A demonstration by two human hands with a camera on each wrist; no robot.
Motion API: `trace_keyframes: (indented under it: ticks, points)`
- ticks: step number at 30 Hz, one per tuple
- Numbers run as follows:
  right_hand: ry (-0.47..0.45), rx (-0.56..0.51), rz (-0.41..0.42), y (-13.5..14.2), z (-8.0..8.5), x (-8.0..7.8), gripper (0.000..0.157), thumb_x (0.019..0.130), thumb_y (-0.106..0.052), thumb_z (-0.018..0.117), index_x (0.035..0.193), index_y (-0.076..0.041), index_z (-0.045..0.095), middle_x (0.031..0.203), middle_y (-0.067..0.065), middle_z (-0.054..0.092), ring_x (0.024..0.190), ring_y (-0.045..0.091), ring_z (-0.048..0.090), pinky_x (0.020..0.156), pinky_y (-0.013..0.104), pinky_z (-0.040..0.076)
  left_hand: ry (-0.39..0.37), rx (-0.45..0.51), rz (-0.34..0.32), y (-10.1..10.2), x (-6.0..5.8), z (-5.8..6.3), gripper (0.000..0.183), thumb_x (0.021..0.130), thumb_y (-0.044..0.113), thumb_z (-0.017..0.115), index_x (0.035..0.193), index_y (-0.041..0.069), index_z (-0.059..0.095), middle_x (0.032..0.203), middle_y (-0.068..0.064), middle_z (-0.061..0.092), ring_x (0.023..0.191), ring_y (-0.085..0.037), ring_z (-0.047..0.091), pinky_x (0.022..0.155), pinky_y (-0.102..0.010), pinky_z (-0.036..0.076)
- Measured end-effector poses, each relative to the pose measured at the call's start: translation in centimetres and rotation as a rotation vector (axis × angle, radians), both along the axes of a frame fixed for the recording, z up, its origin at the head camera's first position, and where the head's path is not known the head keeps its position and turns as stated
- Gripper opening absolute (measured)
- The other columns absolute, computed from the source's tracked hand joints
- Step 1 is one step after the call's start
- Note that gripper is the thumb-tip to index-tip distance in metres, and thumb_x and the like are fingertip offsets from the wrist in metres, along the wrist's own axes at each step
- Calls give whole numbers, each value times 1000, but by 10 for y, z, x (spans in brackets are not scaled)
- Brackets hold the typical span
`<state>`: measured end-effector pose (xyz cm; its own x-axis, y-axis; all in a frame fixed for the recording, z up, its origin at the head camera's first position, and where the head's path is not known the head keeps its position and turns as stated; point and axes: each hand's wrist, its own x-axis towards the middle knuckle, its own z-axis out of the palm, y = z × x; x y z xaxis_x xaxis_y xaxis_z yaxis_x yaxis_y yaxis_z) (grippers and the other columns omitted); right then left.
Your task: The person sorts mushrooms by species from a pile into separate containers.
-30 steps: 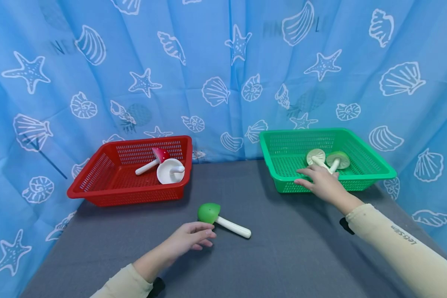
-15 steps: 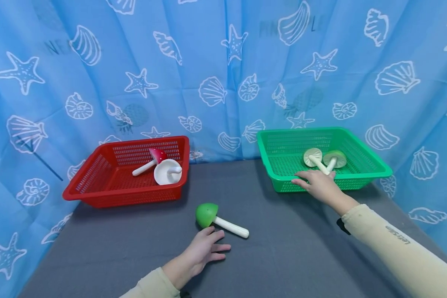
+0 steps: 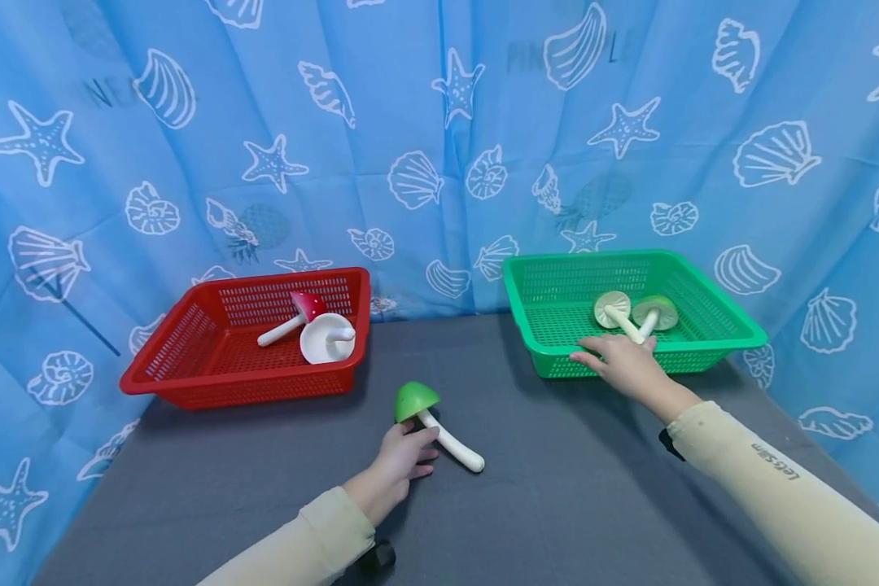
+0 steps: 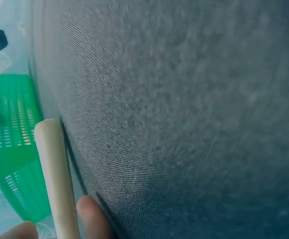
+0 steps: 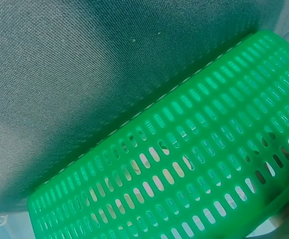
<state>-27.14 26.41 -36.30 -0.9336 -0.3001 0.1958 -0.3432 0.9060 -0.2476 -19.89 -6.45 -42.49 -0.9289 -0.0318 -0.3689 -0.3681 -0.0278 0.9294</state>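
In the head view, my left hand (image 3: pixel 398 464) pinches a green-capped toy mushroom (image 3: pixel 452 442) by its white stem, just below the cap. The left wrist view shows the pale stem (image 4: pixel 54 174) between thumb and finger, over grey cloth. My right hand (image 3: pixel 630 370) is at the near rim of the green basket (image 3: pixel 557 353), fingers relaxed over the edge. Two pale-stemmed toy mushrooms (image 3: pixel 655 312) lie in that basket, stem ends right by the right fingers. The right wrist view shows mainly the basket's slotted wall (image 5: pixel 179 164), with the hand mostly out of sight.
A red basket (image 3: pixel 245 387) stands at the back left, holding a red-capped mushroom (image 3: pixel 309 306) and a mushroom with its white underside up (image 3: pixel 325 338). Grey cloth (image 3: pixel 542 488) covers the table. A blue shell-print curtain (image 3: pixel 425 98) hangs behind.
My left hand has moved from beside the green-capped mushroom onto its stem and taken hold. The mushroom has turned, its cap now farther back. The right hand has stayed at the green basket's rim.
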Motion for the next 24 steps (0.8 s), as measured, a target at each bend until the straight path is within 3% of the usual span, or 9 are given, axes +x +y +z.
trace_keyframes:
  ticks: [5,13,19,24]
  points:
    - [-4,6,-2,2,1,1,41,101,-31,59,126,1,65,122,28,66,115,49,59,91,92,11,-1,-51,24,6,-8,0,64,95,11,64,145,-14,32,122,-28,59,72,-12,64,60,-24,52]
    - [11,11,1,3,1,0,40,100,-30,61,126,0,66,118,25,68,113,48,61,90,93,11,-42,-97,-34,6,-22,-1,45,99,12,62,136,-9,48,125,-25,66,60,-6,66,51,-20,50]
    - [51,18,2,2,-1,0,36,98,-26,63,124,-1,67,113,23,70,109,46,64,89,93,11,-51,-52,-87,13,-28,-1,47,99,10,55,141,-9,45,133,-27,61,69,-12,72,56,-23,56]
    - [57,32,-3,1,-3,0,38,99,-29,62,124,-1,67,114,23,70,110,46,64,89,93,12,-49,-16,-62,17,-28,-2,42,97,6,55,136,-8,49,129,-27,63,64,-12,70,54,-23,56]
